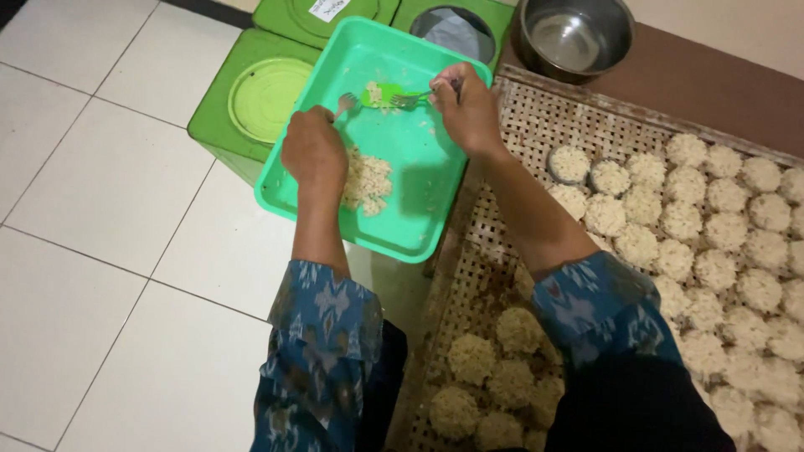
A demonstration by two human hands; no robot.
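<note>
Green tray (419,209) rests on green tubs (260,100), holding noodles (367,180). Left hand (314,151) clamps a spoon (345,103); right hand (469,105) clamps a fork (409,100) over a small noodle clump.

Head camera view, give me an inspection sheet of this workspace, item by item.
Surface: white tiled floor; woven bamboo tray lies on it at right.
Job's things: green plastic tray with a heap of noodles; small green mould with noodles in it.
Clutter: many round noodle cakes in rows on the bamboo tray; one sits in a round mould.
Grippers: left hand holds a fork; right hand holds a second fork at the green mould.
Cables: nothing seen.
Surroundings: green lidded tins, steel bowl, brown mat.
</note>
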